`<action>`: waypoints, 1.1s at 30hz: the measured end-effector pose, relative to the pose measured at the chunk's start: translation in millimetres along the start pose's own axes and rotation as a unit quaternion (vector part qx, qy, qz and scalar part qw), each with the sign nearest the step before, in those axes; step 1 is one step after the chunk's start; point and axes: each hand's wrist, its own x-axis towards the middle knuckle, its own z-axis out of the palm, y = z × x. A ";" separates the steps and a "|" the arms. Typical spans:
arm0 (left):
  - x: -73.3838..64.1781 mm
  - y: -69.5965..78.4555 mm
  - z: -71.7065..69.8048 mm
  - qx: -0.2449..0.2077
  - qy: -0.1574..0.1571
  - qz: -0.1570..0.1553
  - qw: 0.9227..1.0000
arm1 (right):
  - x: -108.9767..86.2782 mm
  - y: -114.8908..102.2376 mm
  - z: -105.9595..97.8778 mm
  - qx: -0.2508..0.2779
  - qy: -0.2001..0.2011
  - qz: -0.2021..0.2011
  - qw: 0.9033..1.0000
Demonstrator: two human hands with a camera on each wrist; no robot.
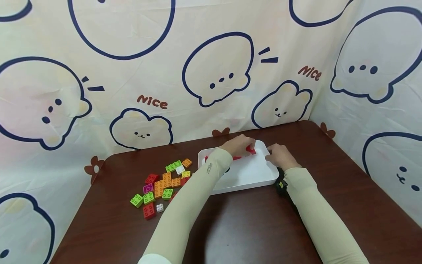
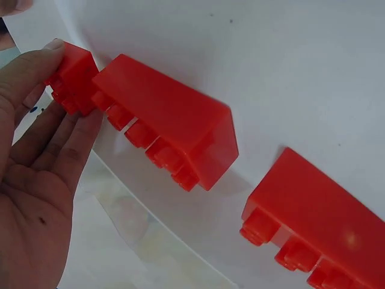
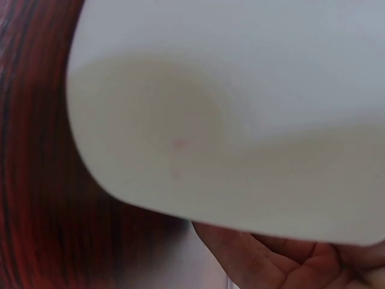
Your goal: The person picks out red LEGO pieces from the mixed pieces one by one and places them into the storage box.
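Note:
My left hand (image 1: 238, 145) is over the back of a white tray (image 1: 247, 176). Thumb and fingers pinch a small red building brick (image 2: 73, 69), its studs turned towards the palm. Beside it in the left wrist view, a longer red brick (image 2: 165, 111) stands in line along the tray's wall. Farther along that wall sits another red brick (image 2: 322, 208), with a gap between the two. At the tray's right end, my right hand (image 1: 281, 157) grips the edge; in the right wrist view its curled fingers are partly hidden by the tray.
Left of the tray, loose bricks lie on the brown table (image 1: 237, 234): orange bricks (image 1: 159, 189), green bricks (image 1: 136, 200), red bricks (image 1: 149, 211), a magenta brick (image 1: 148, 188) and white bricks (image 1: 180, 169). A patterned cloth (image 1: 204, 121) hangs behind the table.

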 end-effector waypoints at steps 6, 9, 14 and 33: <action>0.9 -0.3 4.6 0.006 -0.005 -0.004 1.000 | -0.7 0.8 0.4 0.001 0.001 0.001 1.000; 1.3 -0.4 5.6 0.010 -0.006 -0.004 1.000 | -0.8 0.5 -0.1 0.003 -0.001 0.002 1.000; 2.3 -1.0 6.6 0.016 -0.004 0.003 1.000 | -1.4 -0.7 -0.7 0.010 -0.004 0.008 1.000; 4.9 -1.5 10.4 0.031 -0.014 0.017 0.999 | 0.6 1.7 -0.3 0.007 -0.006 0.002 1.000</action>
